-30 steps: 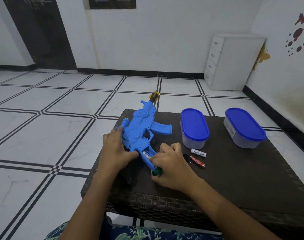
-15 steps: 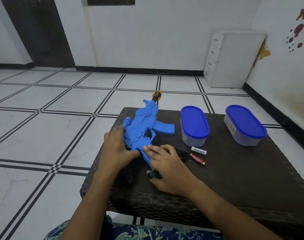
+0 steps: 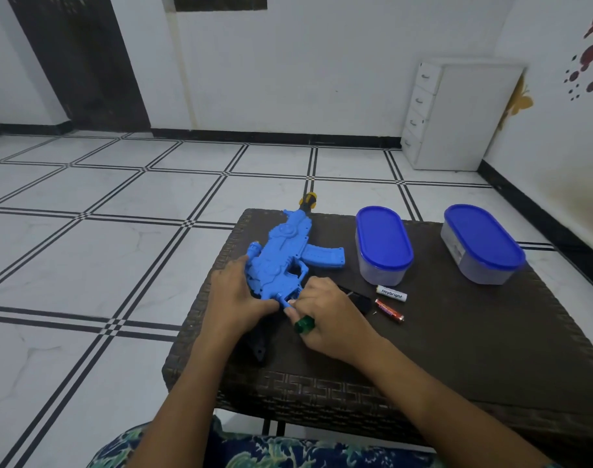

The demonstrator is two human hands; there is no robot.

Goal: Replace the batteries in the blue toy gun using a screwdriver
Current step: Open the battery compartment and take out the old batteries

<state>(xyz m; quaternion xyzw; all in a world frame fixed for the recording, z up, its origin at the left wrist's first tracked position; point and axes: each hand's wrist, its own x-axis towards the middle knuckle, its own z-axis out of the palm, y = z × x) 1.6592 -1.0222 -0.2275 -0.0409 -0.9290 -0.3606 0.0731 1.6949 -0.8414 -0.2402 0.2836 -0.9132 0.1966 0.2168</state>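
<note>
The right hand (image 3: pixel 328 315) clenches the green-handled screwdriver (image 3: pixel 303 324) in its palm, thumb tip beside the grip of the blue toy gun (image 3: pixel 281 258). Half a second ago its fingers lay stretched across that grip; now they are curled back off it. The left hand (image 3: pixel 236 295) grips the gun's rear body as before, holding it flat on the dark woven table (image 3: pixel 457 349), left of frame centre. Just right of the hands lie a white Heybright battery (image 3: pixel 391 294) and a red battery (image 3: pixel 389 310), both unmoved. A blue-lidded container (image 3: pixel 384 244) stands just above them, and a second blue-lidded container (image 3: pixel 484 243) further right.
</note>
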